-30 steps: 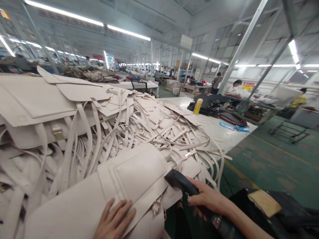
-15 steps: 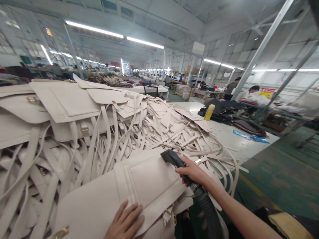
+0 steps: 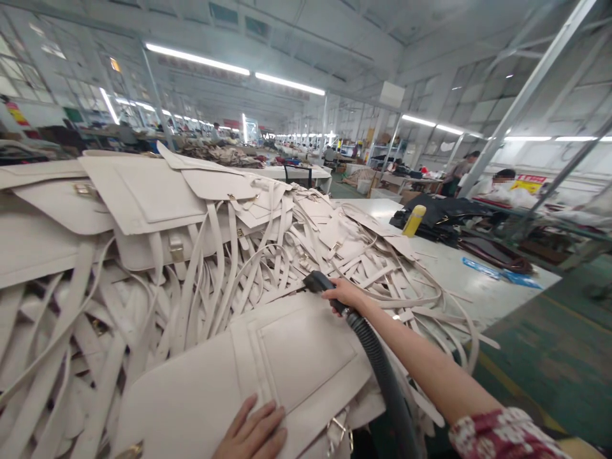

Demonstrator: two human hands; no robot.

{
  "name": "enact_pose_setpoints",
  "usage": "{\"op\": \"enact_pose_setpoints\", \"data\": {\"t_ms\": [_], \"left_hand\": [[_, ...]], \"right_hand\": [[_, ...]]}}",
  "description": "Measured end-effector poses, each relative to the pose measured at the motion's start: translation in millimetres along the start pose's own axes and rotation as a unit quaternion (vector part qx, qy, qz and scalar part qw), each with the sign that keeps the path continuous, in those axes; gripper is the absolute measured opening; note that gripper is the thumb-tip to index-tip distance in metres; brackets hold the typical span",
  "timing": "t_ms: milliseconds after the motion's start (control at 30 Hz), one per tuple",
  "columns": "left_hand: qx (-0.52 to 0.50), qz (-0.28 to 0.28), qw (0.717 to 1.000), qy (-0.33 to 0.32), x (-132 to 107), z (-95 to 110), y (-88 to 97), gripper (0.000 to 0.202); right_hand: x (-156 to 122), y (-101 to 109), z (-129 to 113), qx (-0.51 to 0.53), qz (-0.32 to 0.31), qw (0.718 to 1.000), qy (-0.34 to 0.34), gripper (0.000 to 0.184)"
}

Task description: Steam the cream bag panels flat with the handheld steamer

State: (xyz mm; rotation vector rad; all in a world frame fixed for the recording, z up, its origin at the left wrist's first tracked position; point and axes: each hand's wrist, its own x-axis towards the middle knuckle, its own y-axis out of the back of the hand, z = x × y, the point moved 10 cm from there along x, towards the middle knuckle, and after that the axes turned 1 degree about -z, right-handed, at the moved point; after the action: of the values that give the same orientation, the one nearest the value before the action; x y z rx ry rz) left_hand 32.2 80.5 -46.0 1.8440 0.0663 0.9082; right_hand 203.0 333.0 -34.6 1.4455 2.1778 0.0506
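A cream leather bag panel [image 3: 248, 370] lies flap-up on top of a big heap of cream bag pieces and straps [image 3: 201, 255]. My left hand [image 3: 253, 432] rests flat on its near edge, fingers stretched out. My right hand [image 3: 347, 294] is wrapped round the black nozzle [image 3: 318, 282] of a ribbed black hose [image 3: 382, 382], and the nozzle tip sits at the panel's far right corner. A floral sleeve shows on my right arm.
The white table [image 3: 459, 274] stretches off to the right with a yellow bottle [image 3: 414, 220], dark bags [image 3: 440, 217] and a blue strip [image 3: 497, 273]. Green floor lies right of it. People work at distant tables, behind slanted metal posts.
My right hand has carried the nozzle up and forward from the panel's near right edge to its far corner. The view has swung left. My left hand stays pressed on the panel.
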Motion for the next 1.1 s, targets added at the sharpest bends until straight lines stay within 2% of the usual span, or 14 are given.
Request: {"op": "enact_pose_setpoints", "data": {"t_ms": [33,100,167,200,300,433,533,633,767,867,967,1100], "left_hand": [[0.006,-0.004,1.000,0.017,-0.9,-4.0,4.7,0.030],[0.023,-0.021,0.995,0.100,-5.6,-18.8,14.9,0.041],[0.044,-0.046,0.979,0.193,-14.7,-32.2,23.8,0.051],[0.052,-0.059,0.975,0.209,-17.7,-32.3,26.7,0.055],[0.058,-0.088,0.977,0.185,-19.4,-19.8,28.3,0.060],[0.008,-0.077,0.976,0.205,-21.2,-17.0,28.0,0.054],[-0.025,-0.079,0.975,0.205,-22.1,-16.7,25.9,0.050],[-0.035,-0.085,0.975,0.200,-22.9,-17.1,25.2,0.049],[-0.042,-0.099,0.973,0.203,-23.9,-16.6,23.9,0.048],[-0.048,-0.104,0.971,0.212,-24.1,-16.2,24.0,0.049],[-0.065,-0.098,0.968,0.221,-22.5,-16.2,26.4,0.048],[-0.096,-0.075,0.964,0.236,-21.2,-19.0,29.9,0.045]], "right_hand": [[-4.3,0.5,-6.1,-0.001,0.022,1.000,0.021,0.023],[-20.4,-0.5,-16.4,0.002,0.049,0.997,0.059,0.027],[-43.4,-7.2,-23.1,0.009,0.040,0.996,0.081,0.030],[-56.1,-13.5,-25.1,0.012,0.020,0.996,0.086,0.031],[-94.2,-44.5,-26.9,0.008,-0.068,0.995,0.078,0.040],[-124.3,-107.5,-26.7,-0.015,-0.196,0.979,0.056,0.052],[-112.8,-150.1,-28.7,-0.026,-0.244,0.968,0.045,0.046],[-76.2,-171.6,-39.9,-0.023,-0.212,0.975,0.062,0.034],[-39.5,-177.4,-65.3,-0.040,-0.150,0.982,0.105,0.031],[-39.6,-168.9,-78.4,-0.049,-0.137,0.982,0.119,0.034],[-52.1,-163.5,-77.5,-0.063,-0.172,0.977,0.106,0.035],[-57.6,-177.1,-63.7,-0.108,-0.225,0.966,0.071,0.027]]}}
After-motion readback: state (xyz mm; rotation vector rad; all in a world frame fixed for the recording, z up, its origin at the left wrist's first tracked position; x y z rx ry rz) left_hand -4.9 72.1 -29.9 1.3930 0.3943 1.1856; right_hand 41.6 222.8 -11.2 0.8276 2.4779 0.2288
